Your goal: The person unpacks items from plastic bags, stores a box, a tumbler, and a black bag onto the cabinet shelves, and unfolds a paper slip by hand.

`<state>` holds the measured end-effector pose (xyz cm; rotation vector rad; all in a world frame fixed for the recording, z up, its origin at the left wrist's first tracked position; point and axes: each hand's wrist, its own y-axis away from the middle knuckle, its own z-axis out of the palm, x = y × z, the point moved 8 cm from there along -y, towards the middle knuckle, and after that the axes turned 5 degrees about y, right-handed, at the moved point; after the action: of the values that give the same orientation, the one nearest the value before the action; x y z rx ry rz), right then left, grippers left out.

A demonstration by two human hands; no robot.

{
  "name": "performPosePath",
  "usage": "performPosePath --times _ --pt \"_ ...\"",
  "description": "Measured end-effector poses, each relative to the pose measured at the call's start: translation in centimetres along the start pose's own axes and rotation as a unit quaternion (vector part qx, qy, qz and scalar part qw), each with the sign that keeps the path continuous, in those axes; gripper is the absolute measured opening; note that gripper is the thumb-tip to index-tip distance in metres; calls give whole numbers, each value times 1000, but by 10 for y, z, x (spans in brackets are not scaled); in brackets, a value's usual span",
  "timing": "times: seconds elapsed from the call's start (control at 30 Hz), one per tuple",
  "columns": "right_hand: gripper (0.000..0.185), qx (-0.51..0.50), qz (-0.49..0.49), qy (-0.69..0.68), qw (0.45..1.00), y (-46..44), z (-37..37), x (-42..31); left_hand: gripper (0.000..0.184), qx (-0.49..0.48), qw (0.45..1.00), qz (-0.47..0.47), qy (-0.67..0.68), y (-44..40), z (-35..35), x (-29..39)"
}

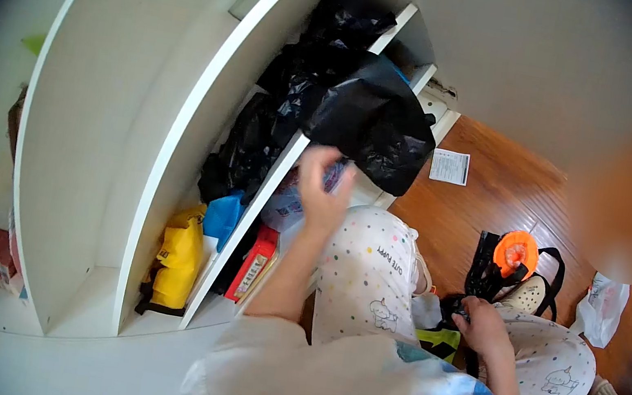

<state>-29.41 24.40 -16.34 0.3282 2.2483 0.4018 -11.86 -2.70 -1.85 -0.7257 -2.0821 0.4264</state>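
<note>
My left hand (323, 192) is raised at the edge of a cabinet shelf, slightly blurred, thumb and fingers apart with nothing visible between them. Just beyond its fingertips a black plastic bag (382, 117) hangs over the shelf edge. Low between my knees, my right hand (487, 330) is closed on crumpled black plastic (451, 305), which looks like a bag. Beneath that hand lies a bright yellow-green and black item (438, 342), partly hidden. Past my right hand, an orange ring-shaped object (516, 252) sits on the floor beside a black strap (555, 277).
More black bags (247, 137), a blue item (222, 218) and a yellow bag (177, 262) fill the shelf. A red box (253, 264) stands lower down. On the wooden floor are a paper sheet (450, 167), a beige clog (525, 295) and a white plastic bag (602, 309).
</note>
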Motion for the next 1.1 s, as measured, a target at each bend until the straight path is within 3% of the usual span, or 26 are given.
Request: performPosePath --times 0.07,0.13,0.2,0.3,0.37,0.5,0.53,0.57,0.63,0.7,0.73,0.77,0.83,0.97,1.07,1.1 --pt "29 -11 -10 18 1000 0 3 -5 45 -43 999 -10 -25 27 14 -28" --pt "29 -17 -8 27 999 1 7 -7 52 2 947 -296 126 34 24 -111" --pt "28 -27 -7 34 999 0 13 -6 58 -82 889 -347 288 18 53 -99" --pt "28 -22 2 52 998 -4 23 12 53 -94 853 -339 385 5 109 -153" --pt "29 -10 -2 68 998 -5 24 23 49 -71 855 -341 384 0 112 -138" --pt "29 -23 62 94 993 -6 23 41 44 -62 874 -331 351 -15 57 -64" --pt "30 -26 69 84 994 -5 25 41 46 -44 910 -318 263 -26 21 -33" --pt "30 -29 66 82 994 -5 24 38 47 -91 897 -279 331 -37 6 -20" --pt "30 -51 65 65 994 -6 25 30 31 -89 933 -265 226 -66 -50 -23" --pt "30 -43 49 69 996 -8 29 30 30 -163 950 -261 -57 -93 -97 -32" --pt "30 -35 33 76 996 -9 30 28 33 -194 938 -199 -207 -102 -110 -47" --pt "30 -36 32 73 996 -9 32 27 33 -223 893 -193 -340 -107 -116 -52" --pt "27 25 9 77 997 -7 22 20 32 -216 811 -254 -481 -101 -122 -66" --pt "26 -4 33 78 996 -7 29 29 31 -219 783 -263 -520 -93 -102 -157" --pt "26 -15 41 71 997 -9 35 41 34 38 887 -110 -447 -91 -113 -181" --pt "25 -11 40 83 996 -10 37 46 34 34 889 -108 -443 -93 -107 -188"
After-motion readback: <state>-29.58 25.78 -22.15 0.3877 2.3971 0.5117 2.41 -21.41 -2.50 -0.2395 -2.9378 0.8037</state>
